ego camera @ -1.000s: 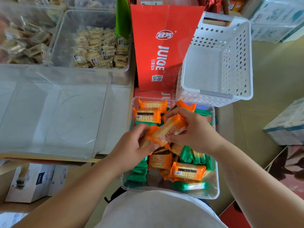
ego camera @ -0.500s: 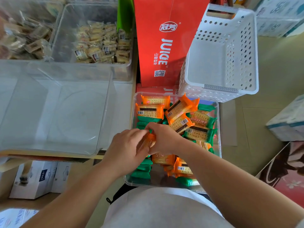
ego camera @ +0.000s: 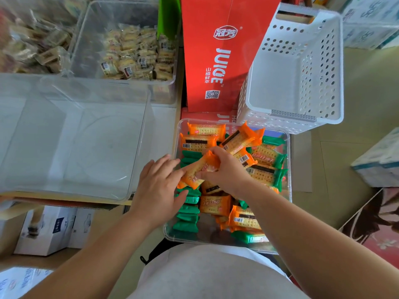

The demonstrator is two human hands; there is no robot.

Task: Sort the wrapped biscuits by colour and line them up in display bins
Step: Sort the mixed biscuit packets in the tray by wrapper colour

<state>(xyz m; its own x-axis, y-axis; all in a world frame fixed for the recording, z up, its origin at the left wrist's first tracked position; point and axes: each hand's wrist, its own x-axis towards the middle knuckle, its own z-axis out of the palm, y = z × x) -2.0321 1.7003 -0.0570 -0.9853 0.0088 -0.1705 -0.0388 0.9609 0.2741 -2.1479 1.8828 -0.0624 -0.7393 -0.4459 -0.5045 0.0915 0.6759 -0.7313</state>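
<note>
Right hand (ego camera: 224, 172) pinches 1 orange pack (ego camera: 199, 170); left hand (ego camera: 157, 186), fingers straight, touches it. Risk: slack handover drops pack into tray (ego camera: 288, 147).

Daylit beige tiled floor (ego camera: 356, 100) spread right of the right hand (ego camera: 224, 171), a dark floral rug (ego camera: 367, 221) beyond; a pale wooden tabletop (ego camera: 64, 197) stood left.

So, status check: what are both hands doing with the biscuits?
Right hand grips orange pack above the tub. Left hand touches that pack, fingers straight. Green packs lined along tub's left side.
</note>
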